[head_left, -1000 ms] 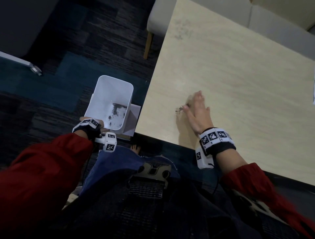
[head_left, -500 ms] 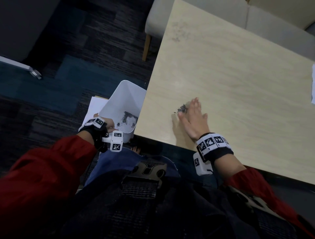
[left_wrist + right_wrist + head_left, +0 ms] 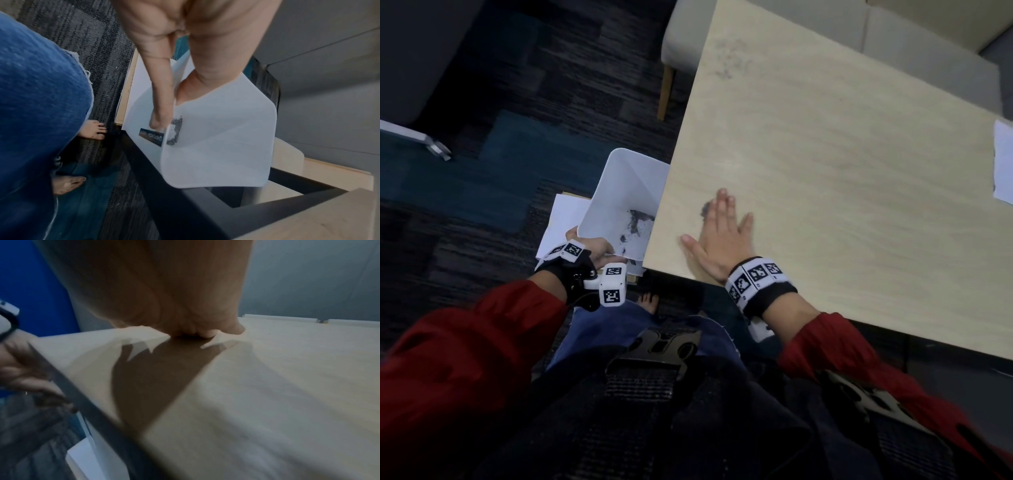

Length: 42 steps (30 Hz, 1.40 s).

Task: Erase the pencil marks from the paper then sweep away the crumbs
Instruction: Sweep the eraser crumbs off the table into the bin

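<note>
A small dark heap of eraser crumbs (image 3: 704, 208) lies on the pale wooden table (image 3: 842, 164), close to its left edge. My right hand (image 3: 719, 229) lies flat on the table with straight fingers, its fingertips against the heap. My left hand (image 3: 592, 247) grips the rim of a white bin (image 3: 626, 192), (image 3: 218, 146), thumb inside, held tilted just under the table's left edge. Dark crumbs (image 3: 637, 222) lie inside the bin. In the right wrist view the palm (image 3: 164, 296) presses on the tabletop.
A white sheet of paper (image 3: 1001, 161) lies at the table's right edge. Faint grey smudges (image 3: 729, 61) mark the far left corner. A white box (image 3: 558, 222) sits on the carpet under the bin. A pale chair (image 3: 681, 41) stands beyond the table. My bare feet (image 3: 92, 129) are below.
My right hand has pushed the crumb heap leftward toward the table edge. My left hand has brought the bin rightward, up against that edge.
</note>
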{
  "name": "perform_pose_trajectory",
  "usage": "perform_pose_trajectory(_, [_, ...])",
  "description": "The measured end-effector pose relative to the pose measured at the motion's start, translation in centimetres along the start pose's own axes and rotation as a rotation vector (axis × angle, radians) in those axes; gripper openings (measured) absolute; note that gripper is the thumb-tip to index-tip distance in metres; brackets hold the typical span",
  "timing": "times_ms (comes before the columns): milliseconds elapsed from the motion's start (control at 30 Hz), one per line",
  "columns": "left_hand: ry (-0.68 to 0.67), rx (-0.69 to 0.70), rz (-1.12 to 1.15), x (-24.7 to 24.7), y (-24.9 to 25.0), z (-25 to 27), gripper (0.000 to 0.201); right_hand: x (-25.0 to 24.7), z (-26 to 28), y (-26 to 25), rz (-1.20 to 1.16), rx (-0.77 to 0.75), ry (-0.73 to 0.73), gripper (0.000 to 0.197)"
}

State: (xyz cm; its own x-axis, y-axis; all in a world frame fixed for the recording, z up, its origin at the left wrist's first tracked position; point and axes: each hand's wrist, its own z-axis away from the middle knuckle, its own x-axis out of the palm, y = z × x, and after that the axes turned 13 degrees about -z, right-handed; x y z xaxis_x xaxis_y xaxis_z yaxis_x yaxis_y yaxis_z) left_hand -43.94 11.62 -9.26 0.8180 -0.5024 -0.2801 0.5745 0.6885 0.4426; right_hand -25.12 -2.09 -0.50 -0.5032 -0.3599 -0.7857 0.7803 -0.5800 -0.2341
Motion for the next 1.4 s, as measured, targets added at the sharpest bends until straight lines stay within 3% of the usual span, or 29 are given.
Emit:
perform_pose_trajectory(33, [0.013,0.002,-0.006,0.1,0.1,0.6,0.074,-0.2,-0.1,-0.4,-0.02,-0.04,-0.003,0.086])
perform_pose_trajectory(100, [-0.027,0.052,0.067,0.0,0.1,0.7,0.07,-1.1,-0.1,0.3,-0.067,-0.069,0.028,0.084])
perform_pose_trajectory(200, [-0.063,0.038,0.174,-0.5,-0.4,-0.5,0.068,-2.3,0.8,3.6,-0.031,0.046,0.086,0.087])
perform_pose_trajectory(300, [-0.096,0.085,0.173,-0.5,-0.1,0.0,0.063,-1.8,2.4,7.0,0.091,0.18,0.03,0.095])
perform_pose_trajectory(400, [-0.101,0.098,0.133,-0.7,-0.1,0.5,0.039,0.1,3.3,7.3,0.068,0.199,-0.01,0.101])
perform_pose_trajectory(467, [-0.071,0.056,0.158,-0.9,-0.1,0.6,0.046,0.8,2.9,5.9,0.032,0.192,0.004,0.103])
perform_pose_trajectory(533, [-0.091,0.013,0.185,-1.0,-0.3,0.0,0.069,1.1,1.8,3.9,0.02,0.153,0.023,0.103])
perform_pose_trajectory(600, [-0.089,0.012,0.175,-0.9,-0.7,-0.3,0.077,1.0,0.5,1.6,0.029,0.088,0.029,0.101])
perform_pose_trajectory(800, [-0.044,0.015,0.163,-0.5,-0.8,0.6,0.066,-0.9,-2.1,-3.3,0.071,-0.209,0.005,0.086])
perform_pose_trajectory(967, [-0.069,0.008,0.191,-0.7,-1.1,-0.1,0.074,-2.5,-0.8,1.2,0.093,-0.051,0.049,0.085])
perform_pose_trajectory(1133, [-0.101,-0.018,0.203,-0.7,-0.4,0.7,0.04,-0.5,-0.2,1.5,0.122,0.01,-0.005,0.087])
perform_pose_trajectory(1400, [-0.068,0.085,0.224,-0.5,-0.3,1.6,0.057,-1.2,-3.1,-5.2,0.218,-0.362,-0.022,0.077])
